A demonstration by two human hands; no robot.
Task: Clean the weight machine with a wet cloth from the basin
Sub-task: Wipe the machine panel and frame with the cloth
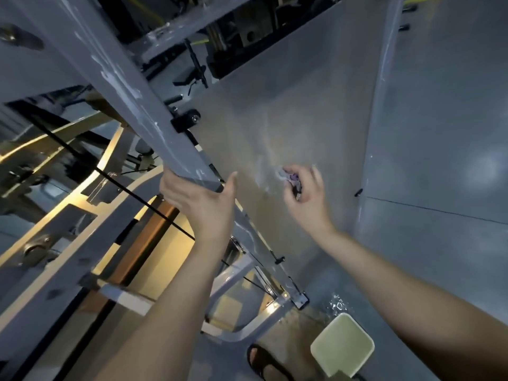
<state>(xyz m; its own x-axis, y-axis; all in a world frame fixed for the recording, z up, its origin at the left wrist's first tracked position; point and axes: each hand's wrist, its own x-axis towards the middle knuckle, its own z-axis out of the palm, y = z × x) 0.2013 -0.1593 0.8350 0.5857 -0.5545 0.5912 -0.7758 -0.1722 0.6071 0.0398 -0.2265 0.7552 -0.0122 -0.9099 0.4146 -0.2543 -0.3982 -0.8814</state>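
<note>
The right grip [305,193] pinches the bunched cloth [288,178] close to the pale panel [288,105], just right of the weight machine's slanted beam [115,78], whose long axis climbs up-left from the left grip [198,199] clasping its lower end.

You have one view only, a wide-angle camera on your head, looking steeply down along the weight machine's grey beam [132,105] to the floor [439,160], with the whole frame tilted. It sits close: your left hand [198,199] and right hand [305,196] fill the middle, both forearms [170,312] run in from the bottom edge, and your sandalled foot [264,361] shows at the lower centre.
</note>
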